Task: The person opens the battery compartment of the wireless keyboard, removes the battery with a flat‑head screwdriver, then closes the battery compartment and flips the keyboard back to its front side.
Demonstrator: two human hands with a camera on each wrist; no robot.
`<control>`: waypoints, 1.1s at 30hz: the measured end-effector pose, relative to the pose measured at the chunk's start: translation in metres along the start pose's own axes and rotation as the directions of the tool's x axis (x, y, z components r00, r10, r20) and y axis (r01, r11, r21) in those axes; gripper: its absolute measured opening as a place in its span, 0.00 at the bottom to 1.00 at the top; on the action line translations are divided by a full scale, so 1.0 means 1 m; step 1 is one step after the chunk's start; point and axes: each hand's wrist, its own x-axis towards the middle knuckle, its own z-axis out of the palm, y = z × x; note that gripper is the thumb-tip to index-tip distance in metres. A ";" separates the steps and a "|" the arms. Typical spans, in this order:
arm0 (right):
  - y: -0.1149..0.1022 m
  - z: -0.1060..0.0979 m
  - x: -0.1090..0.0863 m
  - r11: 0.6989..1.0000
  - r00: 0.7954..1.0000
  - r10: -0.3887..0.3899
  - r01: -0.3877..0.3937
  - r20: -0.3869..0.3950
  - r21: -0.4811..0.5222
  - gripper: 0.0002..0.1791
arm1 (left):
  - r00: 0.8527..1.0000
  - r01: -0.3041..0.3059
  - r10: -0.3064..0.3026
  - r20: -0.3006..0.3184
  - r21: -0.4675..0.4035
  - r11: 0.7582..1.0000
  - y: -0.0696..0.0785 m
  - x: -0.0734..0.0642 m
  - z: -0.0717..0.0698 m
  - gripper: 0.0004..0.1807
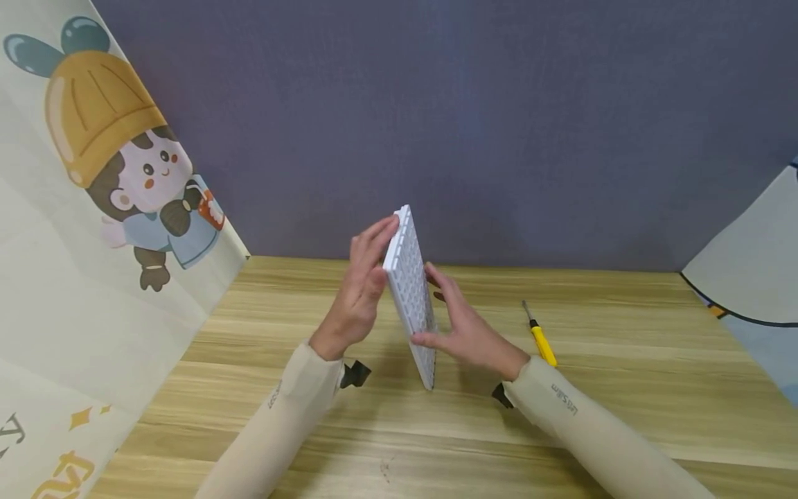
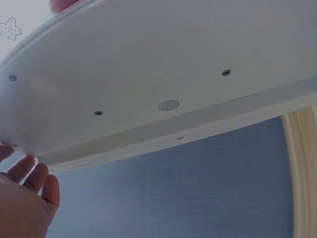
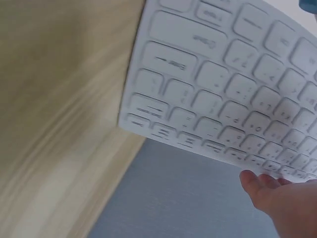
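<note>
A white keyboard (image 1: 413, 291) stands nearly upright on a short end, leaning slightly, with its keys facing right. My left hand (image 1: 357, 298) holds its upper part from the back side, thumb at the near edge and fingers toward the far one. On the key side, my right hand (image 1: 470, 326) spans the lower part between thumb and fingers. In the left wrist view the keyboard's plain underside (image 2: 148, 64) shows small screws and a round printed mark. The right wrist view shows rows of keys (image 3: 223, 94) and fingertips at the keyboard's edge. Whether its bottom end touches the table is unclear.
A yellow-handled screwdriver (image 1: 544, 345) lies on the wood-grain table (image 1: 280, 443), right of the right hand. Behind the table rises a dark blue-grey panel (image 1: 449, 125). A curtain with a cartoon figure (image 1: 156, 187) hangs at the left, and a pale dark-edged panel (image 1: 754, 256) stands at the right.
</note>
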 end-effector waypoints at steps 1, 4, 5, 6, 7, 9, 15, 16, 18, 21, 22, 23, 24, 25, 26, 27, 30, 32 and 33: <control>0.005 0.001 0.001 1.000 1.000 -0.007 0.007 -0.007 -0.004 0.59 | 1.000 0.001 -0.001 0.003 -0.001 1.000 0.000 0.000 0.000 0.35; 0.004 -0.001 0.003 1.000 1.000 -0.018 0.018 -0.014 0.001 0.58 | 1.000 -0.003 0.003 0.006 -0.006 1.000 0.001 0.001 0.000 0.34; 0.003 -0.002 0.004 1.000 1.000 -0.022 0.022 -0.018 0.000 0.58 | 1.000 -0.006 0.006 0.007 -0.005 1.000 0.001 0.001 0.001 0.34; 0.002 -0.003 0.005 1.000 0.999 -0.029 0.029 -0.021 0.002 0.58 | 1.000 -0.009 0.009 0.007 -0.005 1.000 0.001 0.002 0.001 0.34; 0.001 -0.004 0.005 0.999 0.999 -0.036 0.036 -0.025 0.006 0.58 | 1.000 -0.012 0.012 0.008 -0.004 1.000 0.001 0.002 0.001 0.34; 0.000 -0.006 0.007 0.999 0.998 -0.052 0.053 -0.033 0.012 0.58 | 1.000 -0.012 0.012 0.010 -0.004 1.000 0.000 0.003 0.002 0.34; -0.016 -0.011 0.013 0.994 0.995 -0.093 0.095 -0.048 0.047 0.58 | 1.000 -0.004 0.004 0.011 -0.004 1.000 0.001 0.004 0.006 0.35; -0.021 -0.012 0.013 0.993 0.994 -0.100 0.102 -0.048 0.059 0.58 | 1.000 -0.005 0.005 0.009 -0.004 1.000 0.002 0.004 0.006 0.35; -0.031 -0.014 0.014 0.990 0.992 -0.111 0.115 -0.053 0.080 0.58 | 1.000 -0.008 0.008 0.008 0.005 1.000 0.003 0.005 0.006 0.35; -0.044 -0.016 0.014 0.987 0.992 -0.114 0.120 -0.060 0.104 0.59 | 1.000 -0.015 0.015 0.011 0.017 1.000 0.004 0.006 0.007 0.35; -0.045 -0.016 0.014 0.987 0.992 -0.113 0.120 -0.063 0.111 0.59 | 1.000 -0.018 0.017 0.012 0.022 1.000 0.004 0.006 0.007 0.35; -0.046 -0.016 0.014 0.986 0.991 -0.113 0.120 -0.066 0.113 0.59 | 1.000 -0.018 0.017 0.014 0.028 0.999 0.005 0.007 0.007 0.35; -0.047 -0.016 0.014 0.986 0.991 -0.114 0.121 -0.070 0.112 0.60 | 1.000 -0.020 0.020 0.014 0.030 0.999 0.005 0.007 0.007 0.35; -0.048 -0.016 0.014 0.986 0.990 -0.119 0.126 -0.074 0.111 0.60 | 1.000 -0.022 0.021 0.013 0.030 0.999 0.005 0.007 0.007 0.35; -0.049 -0.016 0.015 0.985 0.989 -0.125 0.133 -0.080 0.107 0.60 | 1.000 -0.023 0.023 0.012 0.030 0.999 0.005 0.007 0.008 0.35; -0.050 -0.016 0.015 0.984 0.987 -0.134 0.143 -0.088 0.107 0.60 | 1.000 -0.024 0.024 0.012 0.029 0.999 0.005 0.007 0.008 0.34; -0.051 -0.018 0.017 0.980 0.979 -0.165 0.176 -0.118 0.096 0.60 | 0.999 -0.029 0.028 0.015 0.026 0.999 0.005 0.007 0.010 0.34; -0.053 -0.020 0.019 0.976 0.974 -0.183 0.196 -0.135 0.093 0.59 | 0.999 -0.029 0.029 0.019 0.026 0.999 0.006 0.007 0.011 0.34; -0.054 -0.021 0.020 0.974 0.971 -0.193 0.207 -0.144 0.092 0.59 | 0.999 -0.030 0.029 0.022 0.026 0.999 0.006 0.007 0.011 0.34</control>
